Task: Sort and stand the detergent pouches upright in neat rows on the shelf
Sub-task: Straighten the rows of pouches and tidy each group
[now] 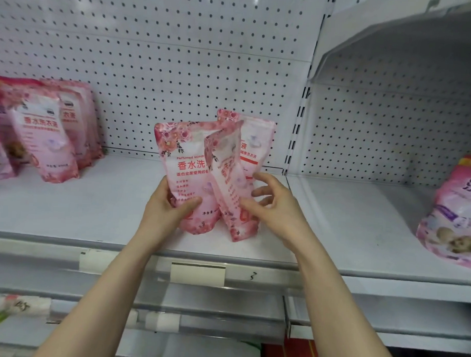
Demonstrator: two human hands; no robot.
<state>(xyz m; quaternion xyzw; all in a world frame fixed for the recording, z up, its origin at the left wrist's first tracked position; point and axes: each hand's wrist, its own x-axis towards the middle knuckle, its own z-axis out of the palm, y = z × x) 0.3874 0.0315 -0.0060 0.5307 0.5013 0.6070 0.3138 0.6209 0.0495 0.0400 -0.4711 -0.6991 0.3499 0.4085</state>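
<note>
Three pink floral detergent pouches stand clustered mid-shelf. My left hand (169,202) grips the lower left side of the front pouch (186,171), which faces me upright. A second pouch (230,183) stands turned edge-on and tilted just to its right; my right hand (271,203) touches its right side with the thumb on its face and the fingers spread. The third pouch (253,147) stands behind them near the pegboard. At the far left a row of matching pink pouches (47,145) stands leaning on the white shelf (94,210).
A pink and purple pouch (454,220) of another kind leans on the neighbouring shelf bay to the right. A slotted upright post (294,132) divides the bays. White pegboard backs the shelf. Price-tag rail (199,273) runs along the front edge, lower shelves below.
</note>
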